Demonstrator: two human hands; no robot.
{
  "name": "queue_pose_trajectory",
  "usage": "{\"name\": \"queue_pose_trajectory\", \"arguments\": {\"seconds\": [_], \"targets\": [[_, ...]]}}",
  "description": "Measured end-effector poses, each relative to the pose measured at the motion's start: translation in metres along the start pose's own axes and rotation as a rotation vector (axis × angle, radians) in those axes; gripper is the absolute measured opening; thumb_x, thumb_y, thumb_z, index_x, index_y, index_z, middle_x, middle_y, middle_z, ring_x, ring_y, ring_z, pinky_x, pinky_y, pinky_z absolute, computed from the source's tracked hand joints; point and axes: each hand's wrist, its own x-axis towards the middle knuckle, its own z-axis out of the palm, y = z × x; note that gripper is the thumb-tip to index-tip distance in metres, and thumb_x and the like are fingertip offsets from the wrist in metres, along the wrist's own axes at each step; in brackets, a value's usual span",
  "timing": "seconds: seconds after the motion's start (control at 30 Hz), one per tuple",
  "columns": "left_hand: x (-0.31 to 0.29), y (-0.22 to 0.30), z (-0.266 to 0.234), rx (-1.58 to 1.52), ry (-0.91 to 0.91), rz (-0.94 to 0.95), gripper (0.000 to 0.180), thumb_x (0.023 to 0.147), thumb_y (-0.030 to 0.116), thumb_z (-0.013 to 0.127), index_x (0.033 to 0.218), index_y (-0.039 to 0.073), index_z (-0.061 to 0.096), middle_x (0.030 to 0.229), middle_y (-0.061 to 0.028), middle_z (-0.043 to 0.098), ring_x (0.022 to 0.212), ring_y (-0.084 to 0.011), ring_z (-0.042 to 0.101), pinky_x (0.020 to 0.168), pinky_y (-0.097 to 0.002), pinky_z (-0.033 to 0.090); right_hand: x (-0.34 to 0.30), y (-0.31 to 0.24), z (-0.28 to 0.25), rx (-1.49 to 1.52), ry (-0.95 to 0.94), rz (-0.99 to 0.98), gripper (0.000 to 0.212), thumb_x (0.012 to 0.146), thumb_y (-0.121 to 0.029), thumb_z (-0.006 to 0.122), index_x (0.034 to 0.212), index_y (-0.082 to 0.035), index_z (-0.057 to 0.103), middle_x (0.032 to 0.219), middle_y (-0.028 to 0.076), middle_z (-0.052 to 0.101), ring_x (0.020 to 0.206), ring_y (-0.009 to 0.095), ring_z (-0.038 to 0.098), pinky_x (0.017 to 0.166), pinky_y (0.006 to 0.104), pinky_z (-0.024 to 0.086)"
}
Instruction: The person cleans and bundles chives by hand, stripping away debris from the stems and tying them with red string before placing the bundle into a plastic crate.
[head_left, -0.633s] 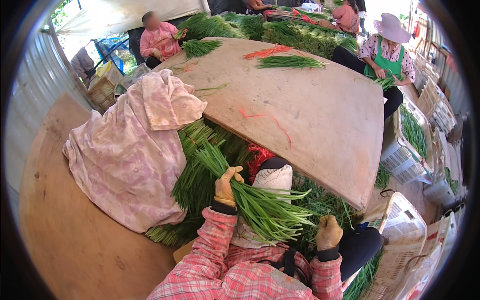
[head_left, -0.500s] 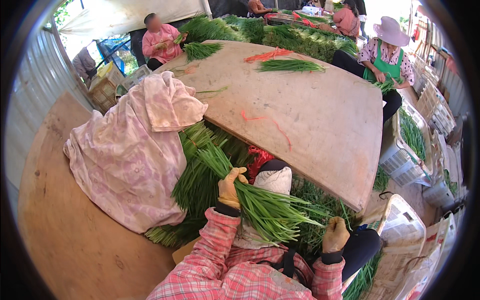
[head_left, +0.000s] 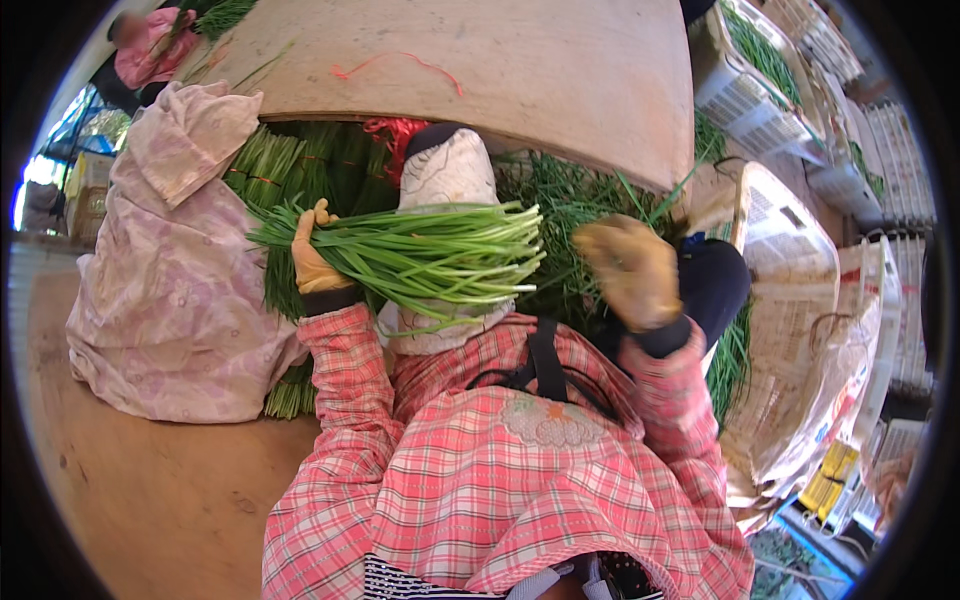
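My left hand (head_left: 315, 258), in a tan glove, is closed around a thick bunch of garlic chives (head_left: 430, 250). The bunch lies nearly level above my lap, its pale cut ends pointing right and its leaf tips left. To the right of those ends, apart from them, is my gloved right hand (head_left: 630, 275). Motion smears its fingers, so whether it holds anything cannot be told. Beneath it spreads a heap of loose green leaves (head_left: 560, 215). Tied chive bundles (head_left: 270, 165) lie beyond my left hand, partly under a pinkish patterned cloth (head_left: 190, 290).
A wooden board (head_left: 520, 70) spans the far side, with a red strip (head_left: 400, 68) on it. Red ribbon (head_left: 395, 135) hangs at its near edge. Plastic crates (head_left: 755, 100) with greens stand at right, near a lined white basket (head_left: 790, 240). A person (head_left: 155, 45) sits far left.
The view has tipped downward. The chive bunch has turned from slanting to nearly level, still in my left hand. My right hand has moved up nearer the cut ends.
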Motion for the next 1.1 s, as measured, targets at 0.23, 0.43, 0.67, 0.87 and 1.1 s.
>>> {"name": "queue_pose_trajectory", "arguments": {"seconds": [0.23,0.43,0.67,0.87,1.1], "targets": [[0.006,-0.001,0.012,0.048,-0.048,0.064,0.02,0.092,0.019,0.051,0.102,0.003,0.058,0.074,0.0019,0.056,0.07,-0.0137,0.056,0.061,-0.0303,0.052,-0.009,-0.074,0.095,-0.05,-0.398,-0.287,0.035,0.082,-0.021,0.06,0.112,-0.004,0.055,0.085,0.015,0.058,0.071,0.03,0.057,0.061,0.0392,0.046],[0.006,-0.002,-0.004,0.023,-0.154,0.057,0.023,0.093,0.021,0.05,0.107,0.003,0.056,0.075,0.0021,0.056,0.071,-0.0132,0.056,0.062,-0.0293,0.053,0.007,-0.058,0.095,0.063,-0.152,-0.323,0.024,0.071,-0.007,0.061,0.095,-0.001,0.061,0.09,0.015,0.061,0.075,0.032,0.059,0.061,0.0405,0.049],[0.005,0.002,0.001,0.017,-0.226,0.042,0.026,0.094,0.021,0.049,0.111,0.002,0.055,0.078,0.0022,0.056,0.074,-0.0136,0.056,0.063,-0.0291,0.052,0.036,-0.076,0.096,-0.015,-0.383,-0.097,0.025,0.082,-0.022,0.061,0.097,-0.003,0.06,0.081,0.015,0.063,0.07,0.032,0.061,0.06,0.0401,0.048],[-0.008,0.002,0.025,0.072,-0.304,0.134,0.028,0.094,0.021,0.05,0.111,0.0,0.055,0.078,-0.0009,0.055,0.074,-0.0151,0.053,0.063,-0.0283,0.048,0.041,-0.073,0.122,0.137,-0.155,-0.016,0.024,0.084,-0.03,0.059,0.084,-0.006,0.059,0.068,0.013,0.06,0.064,0.032,0.06,0.055,0.043,0.045],[-0.011,-0.003,0.032,0.077,-0.291,0.159,0.03,0.091,0.022,0.053,0.108,-0.003,0.057,0.075,-0.0026,0.056,0.074,-0.0174,0.053,0.062,-0.0291,0.047,0.041,-0.062,0.123,0.212,0.046,-0.034,0.007,0.073,-0.014,0.066,0.079,-0.009,0.065,0.075,0.01,0.059,0.067,0.029,0.059,0.059,0.0381,0.046]]}}
